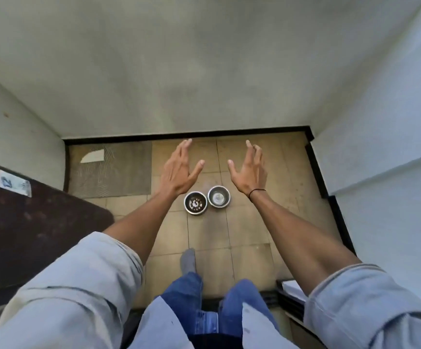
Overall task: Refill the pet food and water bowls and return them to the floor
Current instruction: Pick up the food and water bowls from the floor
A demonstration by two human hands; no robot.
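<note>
Both hands, left hand (179, 170) and right hand (248, 170), hang above the food bowl (195, 203) (water bowl (219, 196) touching its right), fingers spread, holding nothing.

The floor (244, 230) is laid in tan, beige-brown square tiles with thin dark joints, edged by a black skirting strip (186, 135). Above it the wall (204, 71) is a pale grey-green, mottled with faint smudges. A grey-brown mat (118, 172) with a fine ribbed pattern carries a cream patch. Two silver metal bowls stand on the tiles: the food bowl (195, 203) shows dark brown contents with a pale speckle, the water bowl (219, 195) a shiny grey inside. Sleeves (78, 285) are pale blue, the jeans (186, 293) mid blue denim, the sock (188, 260) grey. A thin black band (256, 191) circles the right wrist. The dark maroon surface (28, 222) at left bears a white and blue label (12, 182).
</note>
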